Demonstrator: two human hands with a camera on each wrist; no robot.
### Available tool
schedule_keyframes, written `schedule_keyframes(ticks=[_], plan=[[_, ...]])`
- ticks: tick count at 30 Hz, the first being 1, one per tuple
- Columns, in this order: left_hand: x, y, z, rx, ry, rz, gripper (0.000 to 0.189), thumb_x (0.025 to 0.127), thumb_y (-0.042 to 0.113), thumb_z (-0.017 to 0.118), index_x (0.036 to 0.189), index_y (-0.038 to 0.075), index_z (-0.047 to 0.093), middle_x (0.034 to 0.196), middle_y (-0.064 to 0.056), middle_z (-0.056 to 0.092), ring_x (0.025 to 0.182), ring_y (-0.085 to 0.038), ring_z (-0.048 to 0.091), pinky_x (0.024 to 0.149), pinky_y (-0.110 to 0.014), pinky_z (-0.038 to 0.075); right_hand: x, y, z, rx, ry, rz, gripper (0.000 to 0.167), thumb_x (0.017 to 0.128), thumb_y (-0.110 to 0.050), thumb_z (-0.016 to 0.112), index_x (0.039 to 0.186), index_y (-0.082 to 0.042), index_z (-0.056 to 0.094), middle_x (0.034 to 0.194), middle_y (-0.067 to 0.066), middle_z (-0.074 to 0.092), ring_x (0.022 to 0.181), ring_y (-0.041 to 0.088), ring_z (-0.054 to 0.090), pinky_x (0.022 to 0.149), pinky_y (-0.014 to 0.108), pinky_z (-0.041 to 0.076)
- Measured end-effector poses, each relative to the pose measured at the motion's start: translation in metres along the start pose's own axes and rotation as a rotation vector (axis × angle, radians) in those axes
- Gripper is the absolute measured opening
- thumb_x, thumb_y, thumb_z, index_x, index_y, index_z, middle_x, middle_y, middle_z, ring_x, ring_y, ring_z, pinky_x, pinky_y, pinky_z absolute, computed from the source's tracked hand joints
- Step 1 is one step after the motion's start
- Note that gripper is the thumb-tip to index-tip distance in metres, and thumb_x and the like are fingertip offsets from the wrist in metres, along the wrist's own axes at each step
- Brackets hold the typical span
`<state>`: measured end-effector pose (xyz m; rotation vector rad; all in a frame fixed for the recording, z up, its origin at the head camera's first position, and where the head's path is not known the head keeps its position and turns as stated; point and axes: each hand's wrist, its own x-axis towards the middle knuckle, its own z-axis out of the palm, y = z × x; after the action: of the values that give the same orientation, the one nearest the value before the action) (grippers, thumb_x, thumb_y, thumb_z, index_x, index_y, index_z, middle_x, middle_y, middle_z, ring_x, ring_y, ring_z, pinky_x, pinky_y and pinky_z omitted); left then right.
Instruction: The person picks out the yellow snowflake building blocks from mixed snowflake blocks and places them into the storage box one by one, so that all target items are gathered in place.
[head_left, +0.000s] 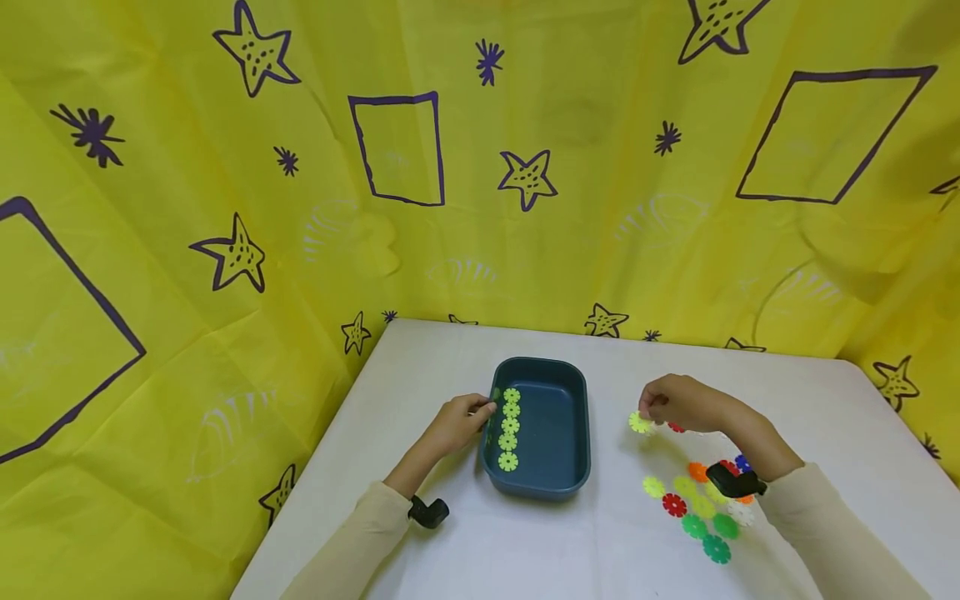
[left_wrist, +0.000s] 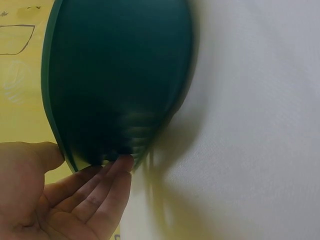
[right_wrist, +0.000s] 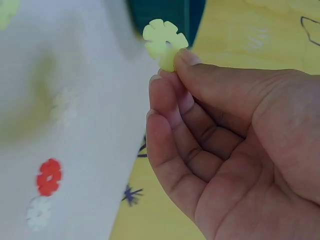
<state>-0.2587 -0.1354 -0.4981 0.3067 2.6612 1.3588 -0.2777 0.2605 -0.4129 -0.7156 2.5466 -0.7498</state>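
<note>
A dark teal rectangular tub point(head_left: 555, 433) stands on the table, with a column of several yellow-green notched discs point(head_left: 509, 426) along its left side. My left hand point(head_left: 459, 423) holds the tub's left rim; in the left wrist view the thumb lies outside the rim edge and the fingers point(left_wrist: 107, 190) lie against the wall. To the right of the tub, my right hand point(head_left: 678, 402) pinches one yellow-green notched disc point(right_wrist: 162, 42) between thumb and fingertips, raised over the table. The other fingers of that hand are curled in.
Loose notched discs lie below the right forearm: a red disc point(head_left: 674, 505), a green disc point(head_left: 716, 548), an orange disc point(head_left: 698, 472), several yellow ones and a white disc point(head_left: 741, 512). A yellow patterned sheet point(head_left: 465, 250) hangs behind the white table point(head_left: 435, 350).
</note>
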Motion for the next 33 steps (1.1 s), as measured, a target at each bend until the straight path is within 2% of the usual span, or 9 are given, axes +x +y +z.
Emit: schedule_keyframes(ticks=[8, 17, 23, 33], plan=[[0.001, -0.001, 0.0, 0.005, 0.001, 0.002, 0.041, 0.111, 0.03, 0.056, 0.134, -0.002, 0.067, 0.127, -0.018, 0.072, 0.11, -0.029, 0.073, 0.092, -0.041, 0.062, 0.017, -0.035, -0.004, -0.02, -0.021, -0.051, 0.008, 0.102, -0.009, 0.068, 0.095, -0.009, 0.069, 0.089, 0.003, 0.067, 0.084, 0.02, 0.06, 0.073, 0.031, 0.053], [0.001, 0.0, -0.001, 0.009, 0.001, 0.006, 0.042, 0.111, 0.031, 0.057, 0.133, -0.003, 0.067, 0.126, -0.018, 0.072, 0.108, -0.029, 0.073, 0.091, -0.042, 0.062, 0.044, -0.069, 0.004, -0.063, -0.051, -0.123, 0.009, 0.101, -0.009, 0.071, 0.093, -0.006, 0.069, 0.087, 0.006, 0.068, 0.08, 0.021, 0.062, 0.072, 0.031, 0.053], [0.0, 0.0, 0.0, 0.018, -0.002, 0.011, 0.043, 0.111, 0.032, 0.056, 0.135, -0.002, 0.066, 0.127, -0.019, 0.072, 0.106, -0.029, 0.074, 0.091, -0.043, 0.062, 0.064, -0.082, 0.014, -0.139, -0.083, -0.099, 0.01, 0.1, -0.009, 0.072, 0.09, -0.008, 0.071, 0.086, 0.002, 0.068, 0.078, 0.015, 0.058, 0.071, 0.03, 0.053], [0.0, 0.0, 0.0, 0.021, -0.003, 0.008, 0.04, 0.112, 0.029, 0.055, 0.136, -0.001, 0.066, 0.128, -0.018, 0.072, 0.106, -0.029, 0.075, 0.091, -0.044, 0.063, 0.089, -0.097, 0.033, -0.209, -0.167, -0.053, 0.013, 0.101, -0.007, 0.07, 0.089, -0.01, 0.073, 0.087, 0.0, 0.069, 0.077, 0.014, 0.061, 0.072, 0.03, 0.054]])
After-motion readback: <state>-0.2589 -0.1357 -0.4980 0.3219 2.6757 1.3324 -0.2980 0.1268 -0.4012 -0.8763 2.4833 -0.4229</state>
